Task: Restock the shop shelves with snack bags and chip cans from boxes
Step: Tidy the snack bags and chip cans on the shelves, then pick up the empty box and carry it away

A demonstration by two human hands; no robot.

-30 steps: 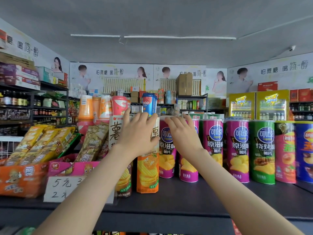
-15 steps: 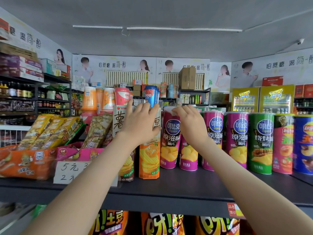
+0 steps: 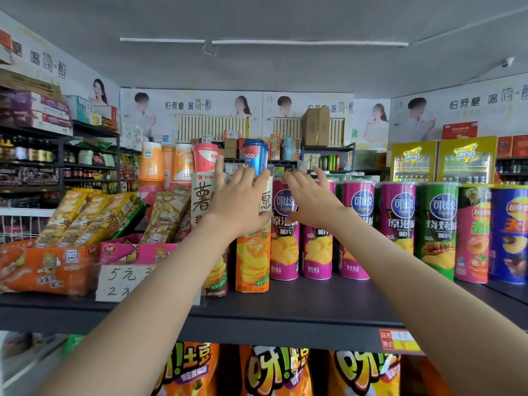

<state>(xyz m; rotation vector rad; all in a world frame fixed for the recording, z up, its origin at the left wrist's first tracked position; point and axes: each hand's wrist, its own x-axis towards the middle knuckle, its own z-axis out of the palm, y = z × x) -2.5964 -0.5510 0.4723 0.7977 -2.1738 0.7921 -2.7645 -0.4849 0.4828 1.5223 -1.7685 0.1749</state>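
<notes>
- left hand (image 3: 238, 202): back to the camera, fingers straight and spread apart, laid flat against the upper part of the orange chip can (image 3: 253, 261); the thumb points toward 3 o'clock along the can's edge.
- right hand (image 3: 311, 202): just beside the left hand at its 3 o'clock, not touching it; fingers straight and fanned apart over the tops of the magenta chip cans (image 3: 316, 258); the hand hides any contact.
- orange chip can: upright on the top shelf (image 3: 300, 305), with the nearest magenta can just beside it at 3 o'clock and a brown chip can (image 3: 218, 271) at 9 o'clock, partly behind the forearm.
- toward 3 o'clock the upright row goes on to a green can (image 3: 437, 232) and a blue can (image 3: 510, 238).
- toward 9 o'clock: a handwritten price card (image 3: 120, 281) and orange snack packs (image 3: 43, 267).
- at 6 o'clock, under the shelf: large orange snack bags (image 3: 274, 372).
</notes>
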